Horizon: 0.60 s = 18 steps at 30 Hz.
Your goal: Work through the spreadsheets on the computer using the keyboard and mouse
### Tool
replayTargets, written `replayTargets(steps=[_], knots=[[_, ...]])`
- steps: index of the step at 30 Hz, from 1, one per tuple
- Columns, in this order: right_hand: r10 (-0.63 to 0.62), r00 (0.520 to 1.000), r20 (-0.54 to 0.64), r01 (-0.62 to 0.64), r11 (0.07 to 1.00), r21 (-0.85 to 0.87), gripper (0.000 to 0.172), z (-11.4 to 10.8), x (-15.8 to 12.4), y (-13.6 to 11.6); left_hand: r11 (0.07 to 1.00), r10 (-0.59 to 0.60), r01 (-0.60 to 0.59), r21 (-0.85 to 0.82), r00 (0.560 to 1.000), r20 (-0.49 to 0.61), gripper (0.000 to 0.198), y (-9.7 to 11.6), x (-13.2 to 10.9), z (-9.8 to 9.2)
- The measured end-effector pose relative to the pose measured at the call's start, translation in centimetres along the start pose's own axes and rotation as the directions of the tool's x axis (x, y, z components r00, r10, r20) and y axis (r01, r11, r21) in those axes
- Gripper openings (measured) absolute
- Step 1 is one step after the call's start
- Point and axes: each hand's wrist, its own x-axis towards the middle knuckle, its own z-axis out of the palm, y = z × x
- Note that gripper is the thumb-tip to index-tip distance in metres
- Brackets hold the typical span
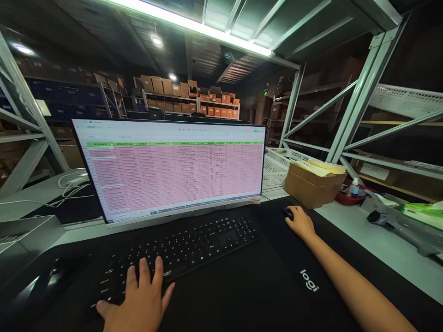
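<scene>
My left hand (140, 297) lies flat on the left part of a black keyboard (194, 246), fingers spread over the keys. My right hand (300, 221) is cupped over a black mouse (288, 212) on a black desk mat (263, 286). Behind the keyboard stands a monitor (169, 168) showing a spreadsheet with pink rows and a green header.
A brown cardboard box (313, 186) of papers sits right of the monitor, with a white mesh basket (277, 166) behind it. A handheld scanner (380, 219) and a small bottle (353, 188) lie at the right. White cables (71, 184) lie at the left. Metal shelving stands on both sides.
</scene>
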Motion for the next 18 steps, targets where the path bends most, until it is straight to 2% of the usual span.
replayTargets(steps=[7, 13, 18], knots=[[0.003, 1.0, -0.016, -0.002, 1.0, 0.024, 0.04, 0.3, 0.1, 0.3, 0.996, 0.082, -0.083, 0.025, 0.996, 0.025, 0.075, -0.6, -0.1, 0.4], [-0.004, 0.997, -0.081, 0.01, 0.997, 0.08, 0.046, 0.5, 0.1, 0.7, 0.992, -0.041, 0.038, 0.119, 0.999, 0.017, 0.057, 0.6, 0.1, -0.1], [-0.137, 0.987, -0.081, 0.147, 0.98, 0.134, 0.047, 1.3, 0.2, 1.1, 0.991, -0.055, 0.053, 0.123, 0.998, 0.019, 0.056, 1.5, -0.4, -0.8]])
